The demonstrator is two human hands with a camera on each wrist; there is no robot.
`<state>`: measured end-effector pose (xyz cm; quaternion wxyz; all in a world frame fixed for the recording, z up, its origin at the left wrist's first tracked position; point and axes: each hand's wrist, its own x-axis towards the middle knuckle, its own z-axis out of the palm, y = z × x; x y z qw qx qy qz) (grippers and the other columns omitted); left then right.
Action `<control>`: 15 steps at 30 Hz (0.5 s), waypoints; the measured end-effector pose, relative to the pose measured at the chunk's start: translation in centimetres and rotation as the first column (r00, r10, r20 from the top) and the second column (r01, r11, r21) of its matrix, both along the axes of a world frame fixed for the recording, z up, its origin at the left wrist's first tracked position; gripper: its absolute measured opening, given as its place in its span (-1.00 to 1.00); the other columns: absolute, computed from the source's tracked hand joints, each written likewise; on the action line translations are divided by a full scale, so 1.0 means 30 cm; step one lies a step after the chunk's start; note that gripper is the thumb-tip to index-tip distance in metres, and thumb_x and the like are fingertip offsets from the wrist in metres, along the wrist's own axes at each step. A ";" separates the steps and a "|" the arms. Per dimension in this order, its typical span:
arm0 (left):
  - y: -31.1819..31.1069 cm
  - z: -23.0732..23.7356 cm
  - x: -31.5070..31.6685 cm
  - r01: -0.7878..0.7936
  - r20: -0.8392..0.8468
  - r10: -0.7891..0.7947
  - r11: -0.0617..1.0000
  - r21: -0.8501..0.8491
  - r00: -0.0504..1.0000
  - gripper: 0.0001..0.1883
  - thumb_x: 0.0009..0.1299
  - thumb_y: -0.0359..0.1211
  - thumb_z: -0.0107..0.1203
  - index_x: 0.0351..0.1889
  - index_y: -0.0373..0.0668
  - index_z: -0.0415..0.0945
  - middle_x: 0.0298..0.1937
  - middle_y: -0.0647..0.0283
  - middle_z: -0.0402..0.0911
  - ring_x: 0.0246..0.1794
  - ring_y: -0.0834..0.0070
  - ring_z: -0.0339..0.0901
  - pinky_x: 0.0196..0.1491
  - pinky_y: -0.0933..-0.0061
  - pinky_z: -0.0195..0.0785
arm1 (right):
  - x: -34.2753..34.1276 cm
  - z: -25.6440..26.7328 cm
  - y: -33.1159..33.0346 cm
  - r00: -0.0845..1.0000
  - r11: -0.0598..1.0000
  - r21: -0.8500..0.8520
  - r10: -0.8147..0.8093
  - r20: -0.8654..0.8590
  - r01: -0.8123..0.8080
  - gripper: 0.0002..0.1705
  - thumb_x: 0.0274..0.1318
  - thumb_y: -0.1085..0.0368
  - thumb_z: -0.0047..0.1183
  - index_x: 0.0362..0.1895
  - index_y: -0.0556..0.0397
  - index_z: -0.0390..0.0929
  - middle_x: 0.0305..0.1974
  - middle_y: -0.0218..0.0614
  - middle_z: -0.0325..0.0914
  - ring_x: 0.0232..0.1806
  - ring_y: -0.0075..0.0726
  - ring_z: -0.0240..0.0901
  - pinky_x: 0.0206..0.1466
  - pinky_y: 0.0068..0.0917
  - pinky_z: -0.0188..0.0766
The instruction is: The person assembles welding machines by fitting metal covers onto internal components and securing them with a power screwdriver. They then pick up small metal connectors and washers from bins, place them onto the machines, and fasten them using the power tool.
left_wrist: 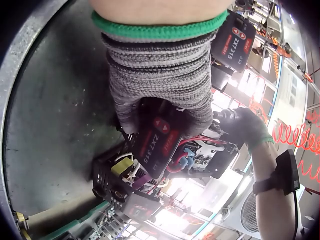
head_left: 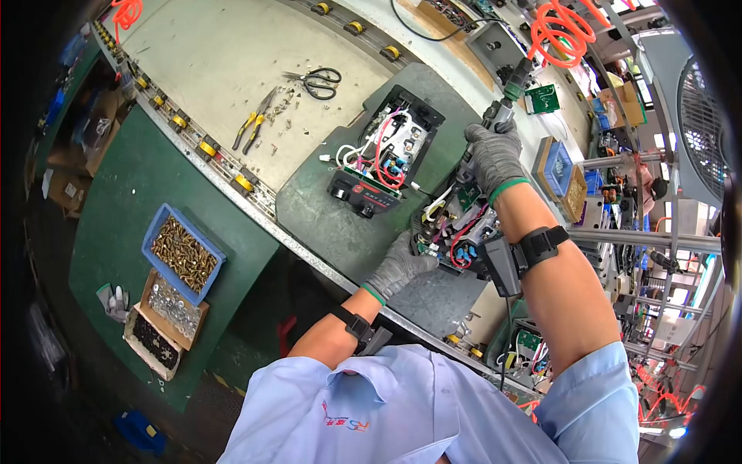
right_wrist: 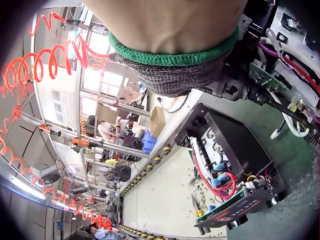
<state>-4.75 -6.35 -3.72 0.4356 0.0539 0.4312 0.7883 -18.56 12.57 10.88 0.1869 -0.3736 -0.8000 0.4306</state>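
In the head view my gloved left hand holds the near end of an opened device with exposed wires. The left wrist view shows the fingers of this hand around its black front panel. My gloved right hand grips an air screwdriver, its shaft pointing down at the device. The right wrist view shows the glove and the tool's dark front part; the tip's contact is unclear. Left of the held device sits a second opened one, its panel facing me.
Scissors, yellow-handled pliers and scattered small parts lie on the pale surface. A blue tray of screws and boxes of washers and dark parts stand at left. A red coiled hose hangs above the tool.
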 end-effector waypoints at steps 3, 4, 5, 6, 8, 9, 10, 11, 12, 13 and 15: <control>0.002 0.009 -0.003 0.031 0.018 -0.030 0.996 -0.083 0.999 -0.16 0.14 -0.34 0.41 0.42 -0.28 0.32 0.21 0.21 0.54 0.22 0.42 0.45 0.39 0.34 0.25 | -0.009 0.023 -0.020 1.000 1.000 -0.015 0.015 0.004 -0.015 -0.53 0.02 0.50 0.31 0.01 -0.09 0.46 -0.33 -0.39 0.52 -0.44 -0.38 0.46 -0.42 -0.29 0.47; -0.003 0.019 -0.005 0.042 0.008 -0.041 0.993 -0.114 0.999 -0.14 0.14 -0.33 0.41 0.44 -0.29 0.30 0.22 0.19 0.54 0.23 0.40 0.46 0.40 0.32 0.25 | -0.011 0.030 -0.030 1.000 0.997 -0.071 0.024 0.009 -0.023 -0.53 0.03 0.50 0.32 0.02 -0.09 0.47 -0.32 -0.39 0.52 -0.43 -0.38 0.47 -0.41 -0.29 0.48; -0.007 0.031 -0.007 0.054 -0.004 -0.055 0.988 -0.145 0.998 -0.12 0.14 -0.31 0.41 0.45 -0.29 0.28 0.23 0.18 0.54 0.24 0.39 0.46 0.41 0.31 0.24 | -0.012 0.029 -0.033 0.999 0.992 -0.126 0.031 0.013 -0.029 -0.54 0.04 0.50 0.32 0.02 -0.09 0.47 -0.31 -0.40 0.52 -0.42 -0.38 0.47 -0.40 -0.29 0.49; -0.003 0.016 -0.001 0.055 -0.007 -0.057 0.987 -0.151 0.998 -0.12 0.14 -0.31 0.41 0.45 -0.29 0.28 0.23 0.18 0.54 0.24 0.39 0.46 0.41 0.31 0.24 | -0.022 0.023 -0.042 0.997 0.990 -0.116 0.081 -0.017 -0.082 -0.52 0.04 0.50 0.33 0.04 -0.10 0.47 -0.30 -0.41 0.53 -0.40 -0.39 0.47 -0.38 -0.32 0.50; 0.007 -0.031 0.006 0.050 -0.022 -0.053 0.993 -0.109 0.998 -0.07 0.13 -0.30 0.43 0.48 -0.31 0.25 0.24 0.16 0.53 0.26 0.36 0.45 0.43 0.30 0.21 | -0.020 0.052 -0.084 0.988 0.966 -0.211 0.148 -0.038 -0.153 -0.52 0.04 0.50 0.33 0.04 -0.10 0.48 -0.28 -0.42 0.53 -0.39 -0.41 0.47 -0.37 -0.34 0.49; 0.004 -0.029 0.004 0.053 -0.038 -0.058 0.992 -0.117 0.998 -0.07 0.13 -0.30 0.43 0.48 -0.31 0.25 0.24 0.16 0.53 0.26 0.36 0.45 0.43 0.30 0.21 | -0.022 0.073 -0.110 0.975 0.929 -0.295 0.214 -0.060 -0.222 -0.52 0.03 0.51 0.33 0.04 -0.10 0.49 -0.27 -0.43 0.54 -0.39 -0.43 0.47 -0.36 -0.36 0.49; 0.004 -0.023 0.001 0.026 -0.069 -0.033 0.995 -0.101 0.997 -0.13 0.15 -0.31 0.41 0.44 -0.30 0.28 0.25 0.15 0.53 0.23 0.34 0.48 0.39 0.25 0.27 | -0.030 0.088 -0.121 0.967 0.923 -0.287 0.252 -0.047 -0.255 -0.51 0.02 0.52 0.33 0.04 -0.08 0.50 -0.29 -0.44 0.55 -0.40 -0.46 0.46 -0.34 -0.39 0.48; 0.010 -0.013 -0.008 0.002 -0.104 -0.011 0.997 -0.082 0.995 -0.19 0.18 -0.32 0.40 0.41 -0.29 0.30 0.25 0.14 0.53 0.21 0.33 0.52 0.36 0.21 0.34 | -0.032 0.128 -0.141 0.965 0.912 -0.314 0.257 -0.058 -0.262 -0.39 -0.05 0.54 0.35 0.15 -0.02 0.55 -0.19 -0.38 0.68 -0.26 -0.49 0.58 -0.19 -0.44 0.56; 0.014 -0.011 -0.015 0.017 -0.126 -0.028 0.996 -0.083 0.992 -0.19 0.18 -0.32 0.40 0.41 -0.29 0.30 0.25 0.14 0.53 0.21 0.33 0.52 0.36 0.21 0.34 | -0.040 0.167 -0.138 0.953 0.900 -0.317 0.266 -0.146 -0.299 -0.42 -0.05 0.54 0.35 0.13 0.02 0.53 -0.25 -0.33 0.68 -0.33 -0.44 0.60 -0.27 -0.39 0.58; 0.017 -0.011 -0.020 0.017 0.063 -0.015 1.000 -0.025 0.998 -0.27 0.23 -0.31 0.37 0.37 -0.26 0.34 0.22 0.14 0.55 0.16 0.33 0.56 0.30 0.18 0.42 | -0.039 0.212 -0.119 0.936 0.890 -0.312 0.272 -0.225 -0.334 -0.44 -0.05 0.54 0.35 0.11 0.06 0.51 -0.30 -0.29 0.68 -0.39 -0.39 0.62 -0.36 -0.35 0.60; 0.028 0.008 -0.022 0.025 0.247 -0.032 0.999 0.032 0.969 -0.34 0.28 -0.31 0.35 0.33 -0.23 0.37 0.19 0.14 0.58 0.11 0.32 0.61 0.24 0.14 0.50 | 0.006 0.445 -0.100 0.896 0.801 -0.443 0.246 -0.371 -0.403 -0.51 -0.03 0.52 0.35 0.02 0.12 0.47 -0.47 -0.23 0.61 -0.58 -0.28 0.58 -0.59 -0.25 0.55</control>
